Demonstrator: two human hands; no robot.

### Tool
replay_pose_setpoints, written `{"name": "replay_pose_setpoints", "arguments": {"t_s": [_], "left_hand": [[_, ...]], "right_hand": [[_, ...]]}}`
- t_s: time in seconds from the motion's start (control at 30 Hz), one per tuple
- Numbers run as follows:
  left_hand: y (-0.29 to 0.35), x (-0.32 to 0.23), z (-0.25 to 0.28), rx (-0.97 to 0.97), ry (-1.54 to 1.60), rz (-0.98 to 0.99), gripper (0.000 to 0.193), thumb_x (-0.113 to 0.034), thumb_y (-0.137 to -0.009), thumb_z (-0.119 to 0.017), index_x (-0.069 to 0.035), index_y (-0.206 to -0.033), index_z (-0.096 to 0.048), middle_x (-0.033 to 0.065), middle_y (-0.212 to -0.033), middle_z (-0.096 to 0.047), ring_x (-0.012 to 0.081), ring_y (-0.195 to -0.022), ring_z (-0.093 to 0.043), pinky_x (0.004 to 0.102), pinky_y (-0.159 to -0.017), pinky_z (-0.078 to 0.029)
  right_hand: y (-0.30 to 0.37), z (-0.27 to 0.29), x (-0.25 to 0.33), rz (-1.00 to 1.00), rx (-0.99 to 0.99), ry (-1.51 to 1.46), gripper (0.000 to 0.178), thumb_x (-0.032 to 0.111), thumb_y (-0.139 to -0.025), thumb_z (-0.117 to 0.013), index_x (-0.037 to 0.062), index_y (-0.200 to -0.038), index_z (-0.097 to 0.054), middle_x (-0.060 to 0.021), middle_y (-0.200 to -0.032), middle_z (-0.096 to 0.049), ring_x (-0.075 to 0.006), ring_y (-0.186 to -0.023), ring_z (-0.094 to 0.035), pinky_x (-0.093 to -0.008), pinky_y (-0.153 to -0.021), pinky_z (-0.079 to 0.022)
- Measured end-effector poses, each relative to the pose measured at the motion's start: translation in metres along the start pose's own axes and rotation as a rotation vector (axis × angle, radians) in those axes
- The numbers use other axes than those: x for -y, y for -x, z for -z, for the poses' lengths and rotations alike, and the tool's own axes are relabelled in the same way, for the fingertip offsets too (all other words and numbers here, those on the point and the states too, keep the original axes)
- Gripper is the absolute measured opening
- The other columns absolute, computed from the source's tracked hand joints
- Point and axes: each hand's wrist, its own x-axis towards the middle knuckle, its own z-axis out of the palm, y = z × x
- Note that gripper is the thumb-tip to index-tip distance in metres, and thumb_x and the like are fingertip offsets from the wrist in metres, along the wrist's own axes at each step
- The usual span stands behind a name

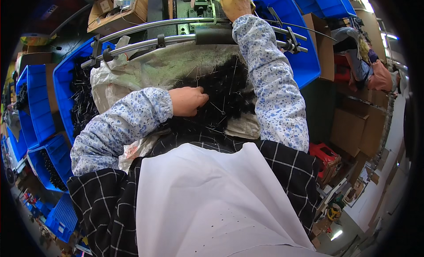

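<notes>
My left hand (pixel 189 101) is over a heap of black bristly pieces with thin metal wires (pixel 225 91). Its fingers are curled together at the heap's left side, and whatever they pinch is too small to make out. Under the heap lies a pale, stained sheet (pixel 154 64). My right hand (pixel 235 6), yellowish in colour, is stretched forward to a green metal machine (pixel 202 9) at the upper edge. Its fingers bend around a part there that I cannot make out. Patterned white and blue sleeves cover both forearms.
Two curved metal rails (pixel 170 38) cross in front of the machine. Blue bins stand left (pixel 66 80) and right (pixel 304 67), the left one holding black wire pieces. A wooden box (pixel 117 14) is at the upper left. Another person (pixel 366 58) sits at the far right near cardboard boxes (pixel 349 129).
</notes>
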Motion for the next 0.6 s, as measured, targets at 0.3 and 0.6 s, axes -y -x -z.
{"name": "replay_pose_setpoints", "arguments": {"t_s": [0.3,0.6], "left_hand": [[0.024,-0.009,0.016,-0.210,0.091,0.019,0.024,-0.006,-0.070,-0.062,-0.003,-0.091,-0.053,0.0153,-0.089,-0.056,0.0354,-0.081,-0.058,0.0430,-0.072,-0.049],[0.072,-0.026,0.061,-0.494,0.282,0.048,0.024,-0.009,-0.076,-0.065,-0.002,-0.096,-0.054,0.0105,-0.087,-0.057,0.0239,-0.069,-0.058,0.0338,-0.064,-0.049]], "right_hand": [[-0.001,0.045,0.033,-0.109,0.053,-0.023,0.034,0.027,-0.078,-0.067,0.0112,-0.108,-0.062,-0.0136,-0.095,-0.062,-0.0317,-0.094,-0.057,-0.0443,-0.079,-0.044],[0.032,0.025,0.017,-0.376,-0.010,0.014,0.033,0.024,-0.075,-0.064,0.0091,-0.104,-0.066,-0.0135,-0.104,-0.066,-0.0318,-0.105,-0.056,-0.0465,-0.088,-0.042]]}}
